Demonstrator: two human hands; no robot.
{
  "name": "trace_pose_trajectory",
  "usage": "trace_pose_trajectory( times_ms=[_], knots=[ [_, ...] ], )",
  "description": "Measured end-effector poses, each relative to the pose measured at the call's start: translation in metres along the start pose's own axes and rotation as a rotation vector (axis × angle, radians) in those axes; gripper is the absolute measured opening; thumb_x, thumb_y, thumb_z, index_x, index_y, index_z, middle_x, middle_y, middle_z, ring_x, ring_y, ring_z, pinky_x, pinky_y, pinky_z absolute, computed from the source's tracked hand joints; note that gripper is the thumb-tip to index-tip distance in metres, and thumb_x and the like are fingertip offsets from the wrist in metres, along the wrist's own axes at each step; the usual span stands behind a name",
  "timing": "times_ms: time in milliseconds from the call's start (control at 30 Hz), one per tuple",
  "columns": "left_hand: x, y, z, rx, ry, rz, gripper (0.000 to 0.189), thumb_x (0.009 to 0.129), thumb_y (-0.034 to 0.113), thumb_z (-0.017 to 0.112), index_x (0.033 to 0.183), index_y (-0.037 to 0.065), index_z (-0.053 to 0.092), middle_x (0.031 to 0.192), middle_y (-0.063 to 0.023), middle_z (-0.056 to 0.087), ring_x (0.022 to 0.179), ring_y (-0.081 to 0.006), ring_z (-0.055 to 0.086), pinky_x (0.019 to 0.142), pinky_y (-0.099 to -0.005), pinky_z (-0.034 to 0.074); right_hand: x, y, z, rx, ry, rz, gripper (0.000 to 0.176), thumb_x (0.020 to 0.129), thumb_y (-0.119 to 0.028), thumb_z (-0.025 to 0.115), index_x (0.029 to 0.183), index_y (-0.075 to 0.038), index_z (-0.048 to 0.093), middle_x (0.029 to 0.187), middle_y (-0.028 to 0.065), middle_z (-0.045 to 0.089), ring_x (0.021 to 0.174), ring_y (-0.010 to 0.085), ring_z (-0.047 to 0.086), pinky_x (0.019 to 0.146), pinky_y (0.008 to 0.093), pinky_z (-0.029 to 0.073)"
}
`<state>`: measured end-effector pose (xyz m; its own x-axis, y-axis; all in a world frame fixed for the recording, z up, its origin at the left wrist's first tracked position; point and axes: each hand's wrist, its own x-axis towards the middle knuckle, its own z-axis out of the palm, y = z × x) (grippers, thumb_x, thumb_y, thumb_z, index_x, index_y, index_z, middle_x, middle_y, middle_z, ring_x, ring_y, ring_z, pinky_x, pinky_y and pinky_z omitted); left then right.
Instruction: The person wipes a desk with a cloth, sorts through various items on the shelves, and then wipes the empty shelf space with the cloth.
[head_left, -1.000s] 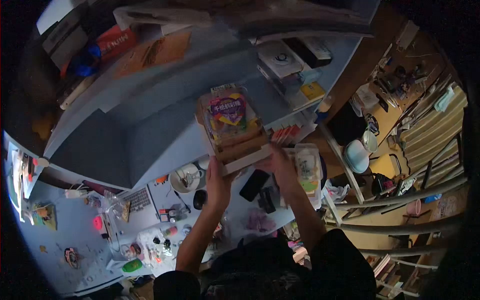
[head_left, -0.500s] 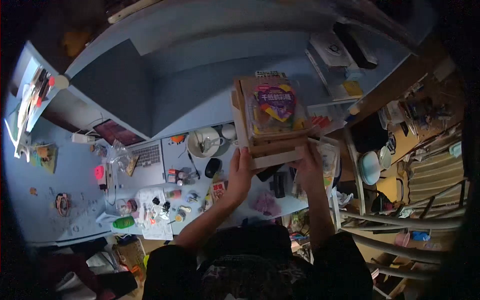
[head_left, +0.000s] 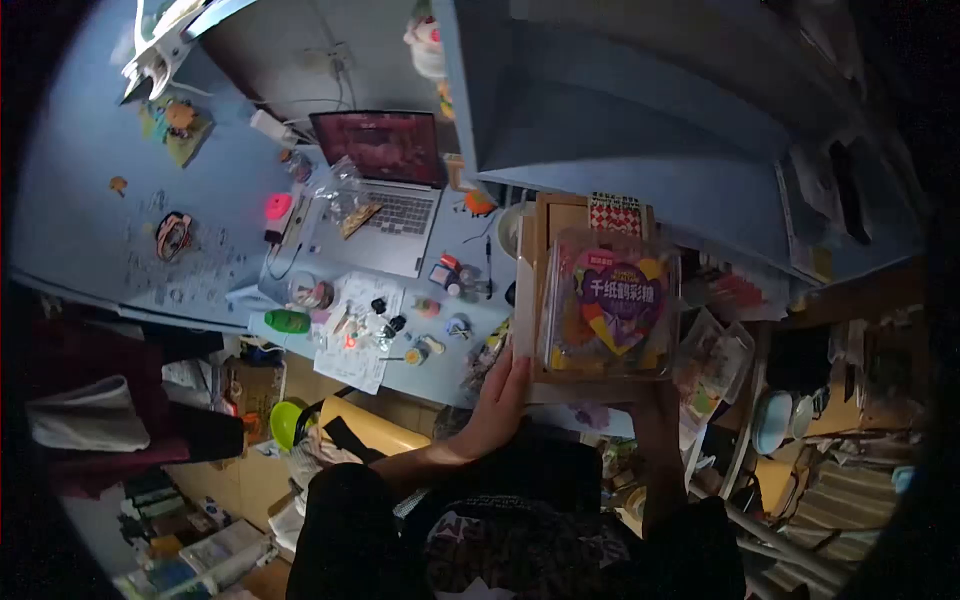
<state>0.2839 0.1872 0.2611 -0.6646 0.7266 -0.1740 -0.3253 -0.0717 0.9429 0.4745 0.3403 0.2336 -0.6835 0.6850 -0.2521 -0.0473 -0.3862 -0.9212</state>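
A stack of shallow boxes [head_left: 540, 225] is held up in front of the body, above the desk's front edge. On top lies a clear plastic package [head_left: 615, 305] with a purple and yellow label, and a red-and-white patterned item [head_left: 614, 213] sticks out behind it. My left hand [head_left: 498, 405] is closed on the near left corner of the stack, thumb and fingers along its side. At the near right corner, my right hand [head_left: 655, 405] supports the stack from below; its fingers are mostly hidden in shadow.
An open laptop [head_left: 385, 215] with a plastic bag on it stands on the desk. Papers [head_left: 355, 335], a green bottle [head_left: 287, 321] and small items lie nearer. Blue shelving [head_left: 620, 130] rises behind the stack. A yellow chair [head_left: 375, 425] is below the desk.
The view has turned left, showing more of the laptop. The stack has come away from the shelf, lower and closer to the body, still between both hands.
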Motion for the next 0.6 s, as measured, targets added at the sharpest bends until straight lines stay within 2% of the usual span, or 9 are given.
trace_pose_trajectory(
  times_ms=[67,100,167,200,400,467,533,567,600],
  knots=[
    [-0.018,-0.001,-0.022,0.053,0.072,0.05,0.038,0.101,0.025,0.035,0.127,-0.002,0.043,0.113,-0.0107,0.053,0.106,-0.0184,0.048,0.092,-0.0282,0.037,0.005,0.034,-0.006,-0.479,-0.14,0.085,0.054,0.097,-0.034,0.045,0.142,-0.01,0.028,0.134,0.0158,0.039,0.116,0.0322,0.05,0.089,0.0492,0.052],
    [-0.029,-0.001,-0.034,0.112,0.11,0.087,0.038,0.101,0.025,0.035,0.126,-0.002,0.044,0.112,-0.0105,0.053,0.105,-0.0179,0.048,0.092,-0.0279,0.037,0.007,0.032,0.009,-0.484,-0.176,0.095,0.054,0.097,-0.034,0.045,0.142,-0.01,0.028,0.134,0.0158,0.039,0.116,0.0322,0.05,0.089,0.0492,0.052],
    [-0.049,-0.005,-0.059,0.135,0.184,-0.016,0.038,0.101,0.025,0.036,0.126,-0.002,0.044,0.112,-0.0096,0.053,0.105,-0.0167,0.047,0.092,-0.0277,0.037,0.007,0.024,0.053,-0.058,-0.382,0.221,0.058,0.096,-0.036,0.046,0.142,-0.009,0.025,0.137,0.0152,0.037,0.119,0.0322,0.048,0.09,0.0514,0.051],
    [-0.059,-0.007,-0.072,0.154,0.216,-0.117,0.038,0.101,0.025,0.036,0.125,-0.002,0.044,0.112,-0.0087,0.053,0.105,-0.0156,0.047,0.092,-0.0275,0.036,0.005,0.028,0.07,-0.063,-0.413,0.237,0.058,0.096,-0.036,0.046,0.142,-0.009,0.025,0.137,0.0152,0.037,0.119,0.0322,0.048,0.09,0.0514,0.051],
    [-0.115,-0.048,-0.144,0.091,0.409,-0.027,0.04,0.101,0.028,0.037,0.128,-0.001,0.041,0.109,-0.0039,0.053,0.1,-0.0135,0.047,0.09,-0.0271,0.038,0.006,0.077,0.142,-0.008,-0.594,0.339,0.056,0.097,-0.027,0.045,0.143,-0.006,0.02,0.133,0.0154,0.042,0.116,0.0295,0.051,0.089,0.0492,0.052],
    [-0.143,-0.079,-0.182,0.118,0.449,-0.139,0.042,0.1,0.026,0.038,0.132,-0.002,0.038,0.114,-0.0056,0.053,0.104,-0.0146,0.047,0.093,-0.0279,0.037,0.004,0.115,0.151,-0.091,-0.647,0.37,0.054,0.099,-0.013,0.041,0.146,-0.01,0.014,0.135,0.0126,0.039,0.119,0.0267,0.048,0.09,0.0461,0.05],
    [-0.158,-0.089,-0.213,0.034,0.441,-0.328,0.046,0.099,0.025,0.042,0.136,-0.002,0.034,0.122,-0.0075,0.05,0.112,-0.0161,0.046,0.097,-0.029,0.036,0.001,0.141,0.171,-0.049,-0.677,0.387,0.052,0.099,-0.014,0.041,0.145,-0.008,0.016,0.132,0.0133,0.042,0.116,0.0263,0.05,0.09,0.046,0.051],
    [-0.162,-0.098,-0.227,-0.005,0.461,-0.199,0.049,0.097,0.025,0.046,0.137,-0.001,0.033,0.126,-0.0072,0.05,0.115,-0.0164,0.045,0.098,-0.0283,0.035,0.0,0.153,0.183,-0.005,-0.697,0.405,0.051,0.099,-0.014,0.04,0.144,-0.007,0.017,0.129,0.0139,0.045,0.113,0.0259,0.052,0.091,0.0458,0.051],
    [-0.163,-0.088,-0.235,-0.005,0.461,-0.208,0.049,0.097,0.025,0.046,0.137,-0.001,0.033,0.126,-0.0072,0.05,0.115,-0.0164,0.045,0.098,-0.0283,0.035,0.001,0.164,0.194,-0.003,-0.692,0.412,0.051,0.099,-0.014,0.04,0.144,-0.007,0.017,0.129,0.0139,0.045,0.113,0.0259,0.052,0.091,0.0458,0.051]
  ],
)
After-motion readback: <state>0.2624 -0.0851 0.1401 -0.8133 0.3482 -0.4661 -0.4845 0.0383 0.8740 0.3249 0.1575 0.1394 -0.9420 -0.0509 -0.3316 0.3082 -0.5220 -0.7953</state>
